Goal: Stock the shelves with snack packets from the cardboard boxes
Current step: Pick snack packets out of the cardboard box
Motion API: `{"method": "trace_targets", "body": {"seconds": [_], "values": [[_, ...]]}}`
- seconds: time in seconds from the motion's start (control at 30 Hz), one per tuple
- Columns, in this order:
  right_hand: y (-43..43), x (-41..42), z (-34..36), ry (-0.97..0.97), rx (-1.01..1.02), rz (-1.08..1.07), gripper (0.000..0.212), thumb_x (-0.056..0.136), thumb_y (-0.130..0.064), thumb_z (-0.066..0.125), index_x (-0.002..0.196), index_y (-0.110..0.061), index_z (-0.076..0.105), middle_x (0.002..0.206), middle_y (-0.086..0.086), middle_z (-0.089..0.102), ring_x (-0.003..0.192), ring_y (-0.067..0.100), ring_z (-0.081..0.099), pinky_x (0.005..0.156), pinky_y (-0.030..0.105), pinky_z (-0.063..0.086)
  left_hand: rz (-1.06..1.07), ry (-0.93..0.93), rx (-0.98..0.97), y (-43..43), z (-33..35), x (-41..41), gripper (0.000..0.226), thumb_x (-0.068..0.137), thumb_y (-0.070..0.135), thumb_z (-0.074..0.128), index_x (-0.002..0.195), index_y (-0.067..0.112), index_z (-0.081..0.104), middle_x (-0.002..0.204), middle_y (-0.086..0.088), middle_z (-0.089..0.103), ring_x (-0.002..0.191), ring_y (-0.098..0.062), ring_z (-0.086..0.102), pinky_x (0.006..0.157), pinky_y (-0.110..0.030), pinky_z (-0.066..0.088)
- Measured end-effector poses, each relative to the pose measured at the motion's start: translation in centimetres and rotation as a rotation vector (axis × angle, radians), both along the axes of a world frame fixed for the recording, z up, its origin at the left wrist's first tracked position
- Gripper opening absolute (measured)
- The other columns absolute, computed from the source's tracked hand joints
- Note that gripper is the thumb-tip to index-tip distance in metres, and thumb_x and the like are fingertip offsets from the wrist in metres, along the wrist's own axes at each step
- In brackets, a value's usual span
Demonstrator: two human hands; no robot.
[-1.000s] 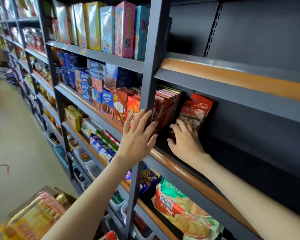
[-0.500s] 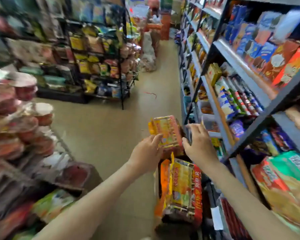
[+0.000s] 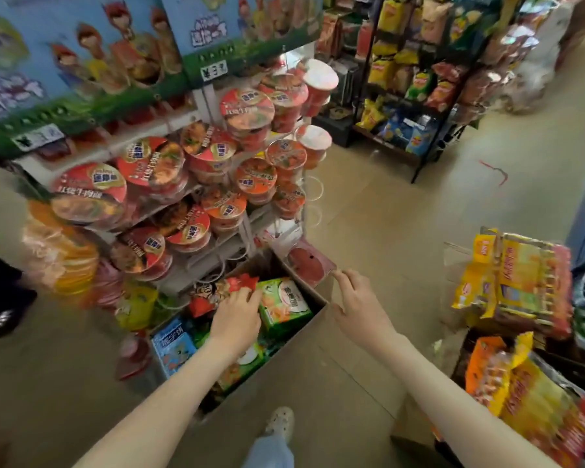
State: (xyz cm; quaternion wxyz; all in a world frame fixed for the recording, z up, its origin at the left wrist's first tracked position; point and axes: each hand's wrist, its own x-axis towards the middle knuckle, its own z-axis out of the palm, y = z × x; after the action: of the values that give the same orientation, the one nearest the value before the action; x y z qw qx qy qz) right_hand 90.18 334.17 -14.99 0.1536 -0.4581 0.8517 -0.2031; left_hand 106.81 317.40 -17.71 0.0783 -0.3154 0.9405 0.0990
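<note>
The left hand (image 3: 237, 320) lies on a crinkly red snack packet (image 3: 243, 283) inside the open brown cardboard box (image 3: 298, 383); I cannot tell whether it grips. The right hand (image 3: 358, 305) hovers over the rim, loose and empty.

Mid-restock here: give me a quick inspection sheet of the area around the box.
Surface: tan floor; the box stands on it.
Job's things: open cardboard box of snack packets; red packet, green packet.
Clutter: yellow multipacks stacked at right.
Hands: left hand on red packet, grip unclear; right hand over box edge, empty.
Cables: nothing seen; red string on floor.
Surroundings: racked noodle bowls, crisp bags.
</note>
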Motion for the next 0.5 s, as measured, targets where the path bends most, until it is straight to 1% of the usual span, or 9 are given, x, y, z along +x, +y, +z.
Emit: {"method": "trace_targets", "body": {"seconds": [0.1,0.17,0.23,0.3,0.33,0.37,0.4,0.43,0.5], "values": [[-4.4,1.5,-3.5,-0.001,0.058,0.077,0.063,0.087,-0.006,0.053,0.146,-0.007,0.031,0.146,0.012,0.034,0.134,0.03,0.032,0.11,0.039,0.031,0.042,-0.16,0.016,-4.4,-2.7,2.3,0.056,0.098,0.02,0.047,0.15,0.02,0.025,0.154,-0.009,0.027,0.14,-0.027,0.028,0.11,-0.038,0.03],[-7.2,2.2,-6.1,-0.04,0.1,0.109,0.066,0.088,-0.006,0.052,0.148,-0.009,0.027,0.149,0.01,0.031,0.136,0.028,0.03,0.111,0.036,0.029,0.044,-0.239,0.013,-7.3,-4.5,3.1,0.057,0.098,0.02,0.047,0.15,0.022,0.022,0.154,-0.009,0.026,0.139,-0.027,0.028,0.109,-0.037,0.031],[-10.1,2.8,-8.9,-0.064,0.178,0.157,0.072,0.091,-0.008,0.048,0.153,-0.012,0.012,0.156,0.008,0.021,0.14,0.028,0.022,0.114,0.035,0.023,0.032,-0.3,0.009,-9.9,-6.8,3.2,0.059,0.098,0.011,0.042,0.151,0.022,0.02,0.154,-0.01,0.024,0.14,-0.027,0.026,0.109,-0.038,0.031],[-13.0,3.6,-12.0,-0.09,0.252,0.222,0.081,0.093,-0.006,0.045,0.153,-0.021,-0.008,0.16,0.003,0.006,0.142,0.03,0.017,0.115,0.037,0.02,0.004,-0.359,0.009,-12.0,-9.1,3.2,0.062,0.098,0.01,0.042,0.153,0.025,0.014,0.157,-0.011,0.018,0.143,-0.03,0.021,0.11,-0.04,0.032],[-14.5,4.0,-13.5,-0.109,0.273,0.262,0.087,0.093,-0.005,0.045,0.15,-0.028,-0.016,0.161,0.0,-0.001,0.141,0.032,0.02,0.11,0.037,0.028,-0.007,-0.386,0.019,-12.9,-10.4,3.1,0.063,0.1,0.016,0.043,0.153,0.026,0.012,0.159,-0.012,0.014,0.144,-0.031,0.018,0.112,-0.043,0.031],[-15.9,4.4,-14.9,-0.143,0.282,0.302,0.093,0.092,-0.003,0.045,0.147,-0.034,-0.022,0.161,-0.004,-0.007,0.138,0.033,0.027,0.097,0.035,0.04,-0.016,-0.413,0.039,-13.7,-11.4,3.0,0.065,0.1,0.024,0.045,0.154,0.027,0.009,0.16,-0.013,0.01,0.146,-0.032,0.014,0.113,-0.046,0.027],[-17.1,4.9,-16.1,-0.192,0.298,0.34,0.095,0.091,-0.001,0.045,0.146,-0.037,-0.024,0.161,-0.008,-0.011,0.134,0.033,0.033,0.077,0.031,0.046,-0.024,-0.447,0.062,-14.4,-12.4,2.9,0.067,0.1,0.032,0.045,0.154,0.029,0.005,0.16,-0.013,0.006,0.147,-0.032,0.009,0.115,-0.048,0.022],[-18.2,5.5,-17.1,-0.235,0.308,0.378,0.095,0.092,0.0,0.044,0.147,-0.038,-0.022,0.16,-0.011,-0.013,0.131,0.033,0.039,0.062,0.027,0.043,-0.036,-0.483,0.075,-14.8,-13.3,2.8,0.069,0.1,0.038,0.043,0.154,0.031,0.0,0.161,-0.012,0.002,0.148,-0.032,0.004,0.116,-0.05,0.016],[-19.9,6.5,-19.2,-0.303,0.315,0.411,0.088,0.094,0.0,0.041,0.149,-0.037,-0.016,0.16,-0.013,-0.011,0.127,0.031,0.043,0.051,0.02,0.033,-0.059,-0.527,0.101,-15.5,-14.6,2.7,0.07,0.101,0.039,0.04,0.153,0.033,-0.007,0.161,-0.012,-0.004,0.148,-0.032,-0.001,0.116,-0.052,0.01]]}}
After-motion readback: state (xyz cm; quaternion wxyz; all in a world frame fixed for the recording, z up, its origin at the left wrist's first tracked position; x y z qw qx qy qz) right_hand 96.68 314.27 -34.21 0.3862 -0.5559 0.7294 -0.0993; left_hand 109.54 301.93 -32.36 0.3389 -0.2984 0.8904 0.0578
